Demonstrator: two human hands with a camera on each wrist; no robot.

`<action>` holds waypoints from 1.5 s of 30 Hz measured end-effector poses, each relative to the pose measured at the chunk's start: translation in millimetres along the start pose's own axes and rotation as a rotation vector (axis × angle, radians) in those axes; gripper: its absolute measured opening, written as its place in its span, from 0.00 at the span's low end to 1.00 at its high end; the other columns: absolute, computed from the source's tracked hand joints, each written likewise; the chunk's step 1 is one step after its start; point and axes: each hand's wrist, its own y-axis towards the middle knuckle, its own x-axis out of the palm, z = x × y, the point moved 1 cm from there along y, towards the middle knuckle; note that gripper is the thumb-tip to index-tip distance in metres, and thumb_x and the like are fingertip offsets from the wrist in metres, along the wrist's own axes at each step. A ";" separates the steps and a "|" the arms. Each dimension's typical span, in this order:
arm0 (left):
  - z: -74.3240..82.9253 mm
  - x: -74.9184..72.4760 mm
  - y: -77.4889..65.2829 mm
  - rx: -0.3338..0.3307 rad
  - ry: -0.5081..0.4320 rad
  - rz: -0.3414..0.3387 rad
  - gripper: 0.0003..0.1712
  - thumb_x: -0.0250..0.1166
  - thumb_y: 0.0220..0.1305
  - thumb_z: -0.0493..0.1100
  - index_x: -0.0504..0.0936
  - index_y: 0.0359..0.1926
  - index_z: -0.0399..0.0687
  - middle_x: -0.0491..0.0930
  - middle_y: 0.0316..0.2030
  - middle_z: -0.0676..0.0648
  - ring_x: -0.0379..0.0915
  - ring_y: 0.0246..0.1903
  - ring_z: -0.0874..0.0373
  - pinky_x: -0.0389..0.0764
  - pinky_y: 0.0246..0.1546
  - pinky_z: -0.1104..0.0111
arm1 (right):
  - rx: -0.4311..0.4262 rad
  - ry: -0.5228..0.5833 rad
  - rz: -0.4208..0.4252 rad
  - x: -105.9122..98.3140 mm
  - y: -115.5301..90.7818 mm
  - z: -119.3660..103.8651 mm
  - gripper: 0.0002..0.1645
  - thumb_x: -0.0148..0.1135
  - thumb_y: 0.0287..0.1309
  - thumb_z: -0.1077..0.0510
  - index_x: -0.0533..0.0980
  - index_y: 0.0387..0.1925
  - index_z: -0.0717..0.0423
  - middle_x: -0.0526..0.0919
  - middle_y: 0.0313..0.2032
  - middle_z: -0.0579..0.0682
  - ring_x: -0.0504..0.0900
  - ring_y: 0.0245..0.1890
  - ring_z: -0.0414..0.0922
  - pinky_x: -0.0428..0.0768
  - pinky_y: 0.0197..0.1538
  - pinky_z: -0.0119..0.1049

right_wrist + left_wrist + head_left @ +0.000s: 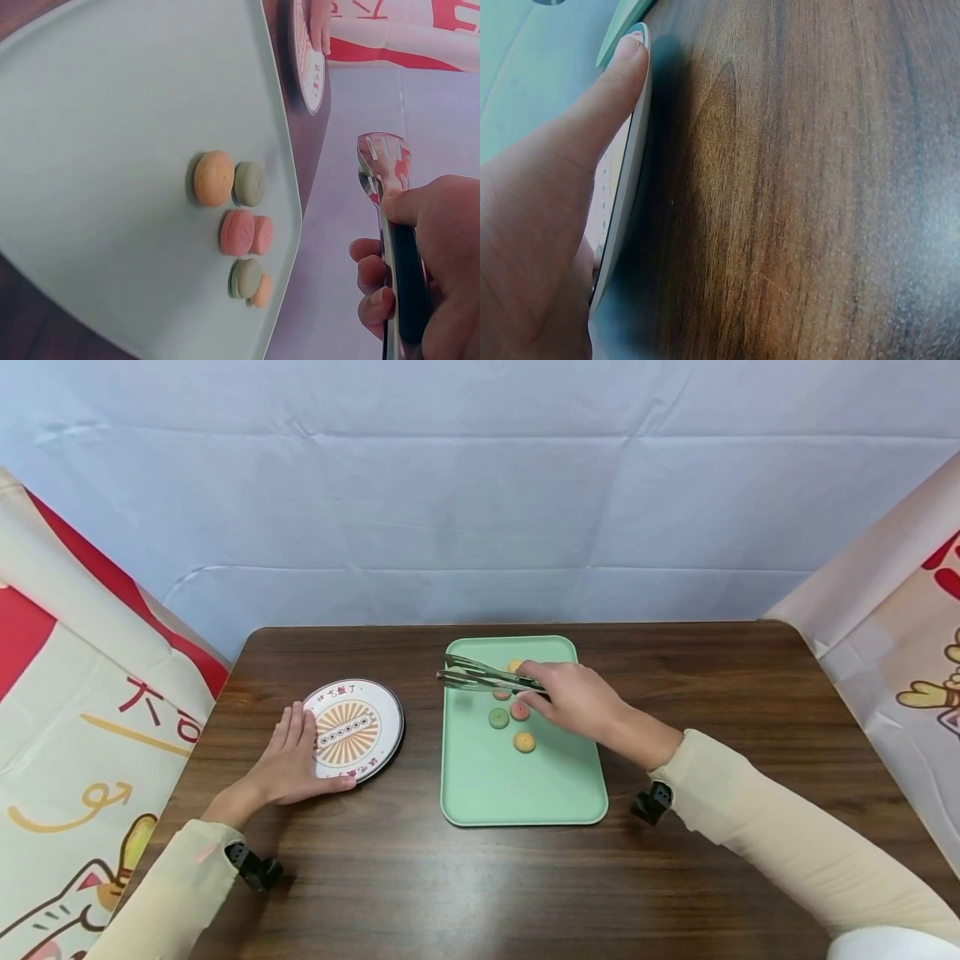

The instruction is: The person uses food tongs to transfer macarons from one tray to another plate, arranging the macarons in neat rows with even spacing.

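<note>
My right hand [577, 697] grips metal serving tongs [386, 161] by their dark handles. The tongs' heads point left, above the far part of a pale green tray [480, 793]. Several macarons sit on the tray, including a yellow-orange macaron [524, 742], a green macaron [498, 718] and a pink macaron [238, 232]. The tongs and hand partly cover the farther ones in the head view. My left hand [288, 760] rests on the left side of a round white plate [386, 727] with a printed sunburst, fingers straight, thumb along its near rim.
Both plate and tray lie on a dark wooden table [480, 893], the plate left of the tray. A pale cloth [480, 527] hangs behind, with printed cloths at both sides. Part of a white object [892, 943] shows at the bottom right corner.
</note>
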 end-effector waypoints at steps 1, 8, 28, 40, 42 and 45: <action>-0.7 0.6 0.1 0.000 0.003 0.004 0.83 0.68 0.48 0.80 0.35 0.76 0.20 0.25 0.76 0.24 0.20 0.76 0.30 0.34 0.74 0.39 | -0.009 -0.001 0.002 0.5 1.4 -1.8 0.13 0.61 0.73 0.54 0.78 0.55 0.53 0.84 0.27 0.45 0.72 0.19 0.39 0.71 0.24 0.37; 0.1 -1.4 -0.4 0.009 0.006 0.003 0.83 0.68 0.48 0.79 0.36 0.75 0.19 0.26 0.76 0.22 0.21 0.76 0.28 0.30 0.73 0.38 | -0.035 0.047 -0.030 2.7 11.6 -13.3 0.17 0.61 0.73 0.51 0.77 0.57 0.55 0.86 0.23 0.39 0.82 0.26 0.34 0.81 0.38 0.43; -7.1 2.9 4.2 -0.011 0.026 -0.038 0.86 0.64 0.48 0.83 0.32 0.75 0.21 0.21 0.76 0.25 0.16 0.76 0.30 0.29 0.73 0.38 | -0.099 0.036 -0.045 15.7 40.5 -41.2 0.19 0.62 0.72 0.51 0.77 0.57 0.56 0.85 0.33 0.46 0.76 0.24 0.39 0.79 0.39 0.39; -7.3 3.8 3.7 -0.010 0.030 -0.038 0.86 0.64 0.48 0.83 0.32 0.75 0.21 0.21 0.76 0.25 0.16 0.76 0.30 0.30 0.73 0.38 | -0.098 0.020 -0.096 26.6 50.7 -53.6 0.19 0.60 0.73 0.50 0.77 0.58 0.55 0.87 0.46 0.51 0.83 0.33 0.42 0.80 0.37 0.37; -7.6 3.8 3.6 -0.013 0.032 -0.038 0.86 0.64 0.47 0.84 0.33 0.75 0.21 0.22 0.76 0.25 0.16 0.76 0.30 0.30 0.73 0.38 | -0.099 0.013 -0.099 27.8 52.9 -56.2 0.19 0.60 0.73 0.50 0.77 0.59 0.55 0.87 0.46 0.50 0.82 0.33 0.41 0.79 0.35 0.36; -8.0 4.2 3.9 -0.014 0.032 -0.037 0.86 0.64 0.47 0.84 0.33 0.76 0.21 0.22 0.76 0.25 0.16 0.76 0.30 0.31 0.73 0.38 | -0.103 0.002 -0.106 30.1 56.2 -60.1 0.19 0.60 0.74 0.49 0.77 0.58 0.55 0.86 0.41 0.49 0.80 0.30 0.41 0.76 0.31 0.35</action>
